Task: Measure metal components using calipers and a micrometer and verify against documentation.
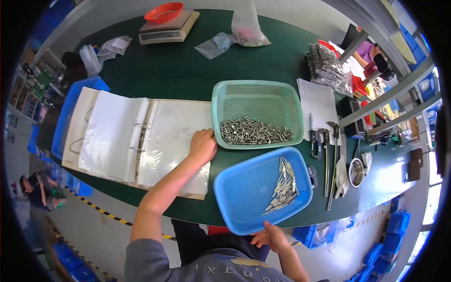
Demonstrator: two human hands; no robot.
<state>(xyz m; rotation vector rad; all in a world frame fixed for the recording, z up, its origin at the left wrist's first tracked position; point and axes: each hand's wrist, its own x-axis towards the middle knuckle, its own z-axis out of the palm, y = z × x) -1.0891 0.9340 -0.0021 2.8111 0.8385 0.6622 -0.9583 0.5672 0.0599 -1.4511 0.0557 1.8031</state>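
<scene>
Blue rectangular plastic basket (246, 190), lower centre of frame | long axis left-right, rising rightward | directly above nearer right hand (275, 238), thumb at rim, cannot tell whether fingers pinch | left hand (203, 146) beside pale-green rectangular plastic basket (256, 101), finger closure unclear

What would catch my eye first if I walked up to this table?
Probably the two bright baskets: a green basket with many short metal pins, and, nearer the person, a blue basket with longer rods toward its right side and the right hand at its near rim. A large open binder lies to their left. Farther back, an orange dish sits on a scale.
</scene>
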